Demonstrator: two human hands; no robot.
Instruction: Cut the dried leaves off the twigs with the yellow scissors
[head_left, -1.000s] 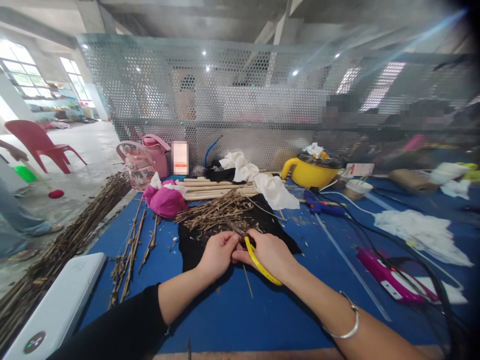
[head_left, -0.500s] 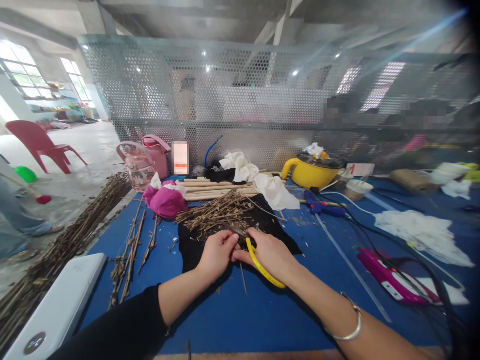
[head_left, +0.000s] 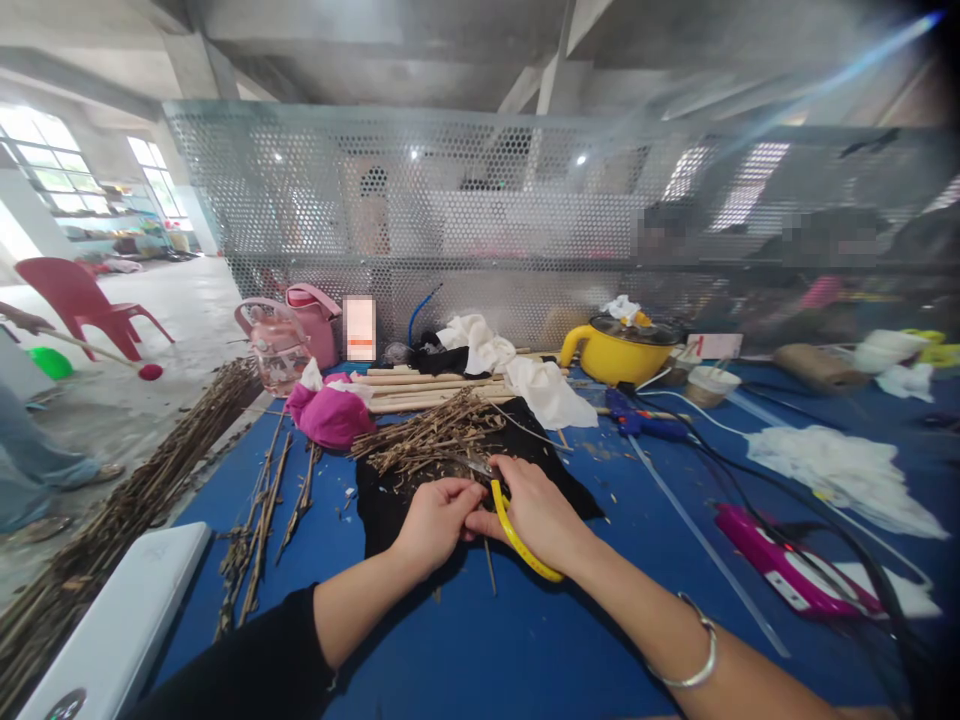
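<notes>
Best to steady firmly the thin, dry brown stem [head_left: 490, 572], at five o'clock from the tangled brown twig pile [head_left: 427, 437], with left hand [head_left: 435, 525] pinched seemingly on it, just beside right hand [head_left: 541, 515] clamped round the curved, yellow-handled tool [head_left: 517, 543].

Yellow-handled tool [head_left: 517, 546] slanted, metal end forward; thin stem [head_left: 490, 570] pointing nearward.

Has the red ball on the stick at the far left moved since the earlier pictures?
Yes. Judged against the red chair, the red ball has shifted rightward and somewhat upward in the view.
</notes>
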